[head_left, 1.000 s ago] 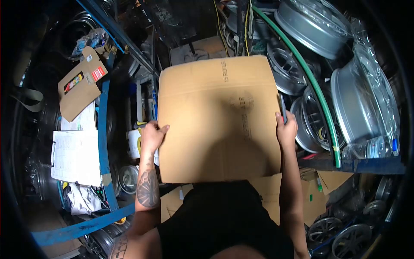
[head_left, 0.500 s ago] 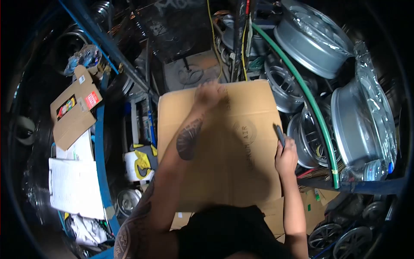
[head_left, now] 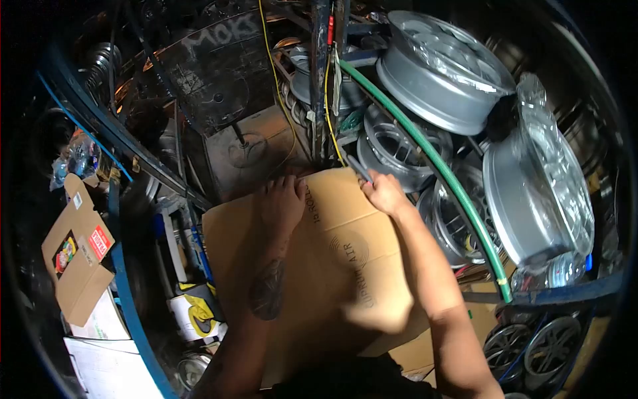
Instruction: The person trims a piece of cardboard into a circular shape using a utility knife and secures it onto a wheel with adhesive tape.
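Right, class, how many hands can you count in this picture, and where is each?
2: the left hand lies at the far edge of the cardboard, and the right hand is by its far right corner, holding a slim tool. No others show.

From here the cardboard (head_left: 339, 266) looks matt, its brown surface faintly creased. The wheel rims (head_left: 425, 96) gleam in smooth silvery metal, partly under crinkled, glossy plastic wrap (head_left: 531, 100). The bottle (head_left: 563, 271) is shiny clear plastic, the sheets (head_left: 109, 369) matt paper.
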The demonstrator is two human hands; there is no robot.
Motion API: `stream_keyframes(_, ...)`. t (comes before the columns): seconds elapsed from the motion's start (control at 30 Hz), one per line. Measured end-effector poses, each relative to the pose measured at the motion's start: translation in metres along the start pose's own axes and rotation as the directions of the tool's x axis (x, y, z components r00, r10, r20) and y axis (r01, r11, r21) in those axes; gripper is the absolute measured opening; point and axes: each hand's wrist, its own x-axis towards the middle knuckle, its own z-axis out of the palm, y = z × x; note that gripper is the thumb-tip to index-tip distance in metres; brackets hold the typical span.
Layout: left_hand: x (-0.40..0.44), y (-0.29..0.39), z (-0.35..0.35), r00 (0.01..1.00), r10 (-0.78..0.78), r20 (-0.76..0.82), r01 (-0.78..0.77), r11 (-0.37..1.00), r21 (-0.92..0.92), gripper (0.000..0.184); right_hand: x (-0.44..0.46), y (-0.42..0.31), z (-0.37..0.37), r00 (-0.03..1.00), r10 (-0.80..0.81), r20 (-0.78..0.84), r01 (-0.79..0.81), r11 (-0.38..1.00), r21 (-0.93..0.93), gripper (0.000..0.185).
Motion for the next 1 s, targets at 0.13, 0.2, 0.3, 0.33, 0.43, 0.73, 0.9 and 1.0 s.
stream_keyframes(0.13, 0.003, 0.019, -0.004, 0.942, 0.264, -0.208, -0.312, 0.917, -0.249, 0.043, 0.028, 0.014, 0.001, 0.987, 0.049, 0.155, -0.067, 0.991, 0.113, 0.044)
stream_keyframes(0.2, 0.011, 0.034, 0.006, 0.9, 0.402, -0.169, -0.432, 0.873, -0.224, 0.05, 0.03, 0.022, 0.001, 0.973, 0.084, 0.214, -0.132, 0.967, 0.22, 0.048)
stream_keyframes(0.3, 0.02, 0.044, 0.022, 0.885, 0.445, -0.136, -0.465, 0.856, -0.227, 0.059, 0.021, 0.034, 0.004, 0.994, 0.046, 0.104, -0.086, 0.901, 0.426, 0.041)
stream_keyframes(0.33, 0.021, 0.046, 0.023, 0.894, 0.432, -0.122, -0.449, 0.863, -0.231, 0.06, 0.019, 0.037, 0.006, 0.997, 0.041, 0.066, -0.068, 0.868, 0.492, 0.039)
stream_keyframes(0.43, 0.022, 0.053, 0.011, 0.92, 0.385, 0.068, -0.366, 0.91, -0.197, 0.061, 0.01, 0.032, 0.025, 0.924, 0.174, -0.34, 0.021, 0.865, 0.501, 0.035)
stream_keyframes(0.73, 0.036, 0.037, 0.016, 0.961, 0.27, 0.051, -0.211, 0.844, -0.492, 0.102, -0.004, -0.005, -0.062, 0.971, -0.238, 0.035, 0.241, 0.959, -0.151, 0.043)
stream_keyframes(0.9, 0.038, 0.035, 0.015, 0.983, 0.181, -0.014, -0.15, 0.768, -0.623, 0.124, 0.008, -0.048, -0.074, 0.928, -0.283, 0.242, 0.372, 0.74, -0.56, 0.042)
stream_keyframes(1.0, 0.038, 0.026, 0.017, 0.984, 0.176, -0.017, -0.144, 0.74, -0.657, 0.132, 0.021, -0.066, -0.072, 0.906, -0.32, 0.279, 0.424, 0.677, -0.602, 0.039)
